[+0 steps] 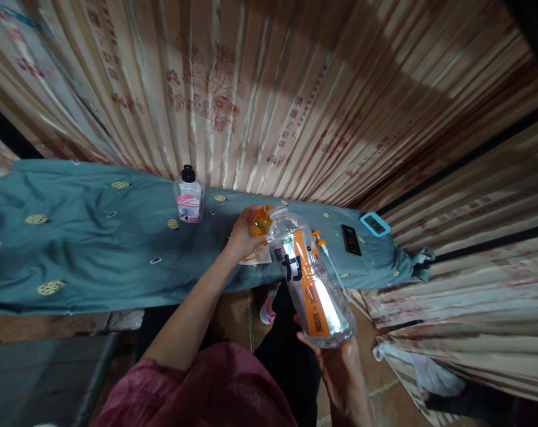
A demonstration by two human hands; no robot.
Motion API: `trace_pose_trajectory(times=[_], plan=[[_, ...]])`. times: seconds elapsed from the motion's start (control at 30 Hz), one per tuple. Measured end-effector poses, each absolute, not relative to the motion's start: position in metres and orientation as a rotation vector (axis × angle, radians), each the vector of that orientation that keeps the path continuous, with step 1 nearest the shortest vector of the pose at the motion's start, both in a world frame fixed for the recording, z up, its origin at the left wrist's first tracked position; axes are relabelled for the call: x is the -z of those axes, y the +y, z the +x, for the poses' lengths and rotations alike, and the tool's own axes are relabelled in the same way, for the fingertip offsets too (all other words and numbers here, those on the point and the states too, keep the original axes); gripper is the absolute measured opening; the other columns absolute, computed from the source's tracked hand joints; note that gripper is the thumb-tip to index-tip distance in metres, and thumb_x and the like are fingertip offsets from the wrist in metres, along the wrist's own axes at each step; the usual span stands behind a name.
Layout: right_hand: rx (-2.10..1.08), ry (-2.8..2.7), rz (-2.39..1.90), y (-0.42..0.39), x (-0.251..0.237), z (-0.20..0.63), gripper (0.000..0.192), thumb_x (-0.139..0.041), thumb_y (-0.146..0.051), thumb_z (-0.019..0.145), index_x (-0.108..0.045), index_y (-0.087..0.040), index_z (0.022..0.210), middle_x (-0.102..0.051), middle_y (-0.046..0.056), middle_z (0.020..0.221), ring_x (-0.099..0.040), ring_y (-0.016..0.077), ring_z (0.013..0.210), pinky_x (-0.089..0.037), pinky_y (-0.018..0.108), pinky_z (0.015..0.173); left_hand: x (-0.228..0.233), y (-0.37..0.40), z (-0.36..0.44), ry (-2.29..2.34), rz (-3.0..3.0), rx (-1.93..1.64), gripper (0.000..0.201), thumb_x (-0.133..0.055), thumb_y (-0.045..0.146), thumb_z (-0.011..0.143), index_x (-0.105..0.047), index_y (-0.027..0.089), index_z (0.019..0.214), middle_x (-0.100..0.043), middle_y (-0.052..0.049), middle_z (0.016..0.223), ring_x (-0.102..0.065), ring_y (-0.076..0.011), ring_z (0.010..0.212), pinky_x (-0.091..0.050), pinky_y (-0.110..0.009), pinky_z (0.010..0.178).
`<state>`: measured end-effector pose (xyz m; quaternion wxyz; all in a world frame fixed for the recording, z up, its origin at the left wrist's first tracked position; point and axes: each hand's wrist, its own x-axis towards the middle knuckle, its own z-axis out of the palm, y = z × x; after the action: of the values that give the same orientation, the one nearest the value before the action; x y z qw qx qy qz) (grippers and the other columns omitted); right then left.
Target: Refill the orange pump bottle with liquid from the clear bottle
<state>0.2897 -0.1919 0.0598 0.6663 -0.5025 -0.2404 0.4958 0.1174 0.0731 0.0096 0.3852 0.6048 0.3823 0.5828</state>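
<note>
Left hand [245,236]: wrapped around small orange bottle [261,223], over mid-length of the counter [131,249]. Right hand [338,365]: gripping the base of large clear bottle [311,284], tilted, mouth right by the orange one's top; can't tell if touching. Its base overhangs the near edge. Black-capped bottle [189,201] upright by far edge. Phone [351,240], blue-framed display [375,224] near right end.

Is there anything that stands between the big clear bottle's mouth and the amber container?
Nothing visible does. The clear bottle, its base in the right hand, has its mouth right beside the amber container in the left hand; whether they touch is unclear.
</note>
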Motion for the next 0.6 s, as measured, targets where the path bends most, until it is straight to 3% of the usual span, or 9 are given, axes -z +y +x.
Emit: trace_pose_trajectory(times=[0.23, 0.6], plan=[[-1.120, -0.526, -1.171, -0.193, -0.067, 0.285, 0.061, -0.083, -0.053, 0.081, -0.066, -0.034, 0.136, -0.078, 0.006, 0.127, -0.080, 0.0289, 0.100, -0.066, 0.046, 0.088, -0.015, 0.069, 0.116, 1.031, 1.614, -1.469, 0.062, -0.082, 0.016, 0.058, -0.063, 0.022, 0.116, -0.067, -0.008, 0.116, -0.066, -0.0293, 0.111, -0.052, -0.045, 0.101], [-1.120, -0.534, -1.136, -0.191, -0.069, 0.282, 0.070, -0.092, -0.054, 0.070, -0.067, -0.033, 0.132, -0.081, 0.006, 0.119, -0.080, 0.0333, 0.102, -0.065, 0.051, 0.091, -0.016, 0.069, 0.115, 0.994, 1.646, -1.480, 0.061, -0.084, 0.021, 0.059, -0.063, 0.022, 0.116, -0.068, -0.008, 0.116, -0.066, -0.0303, 0.111, -0.052, -0.046, 0.101]])
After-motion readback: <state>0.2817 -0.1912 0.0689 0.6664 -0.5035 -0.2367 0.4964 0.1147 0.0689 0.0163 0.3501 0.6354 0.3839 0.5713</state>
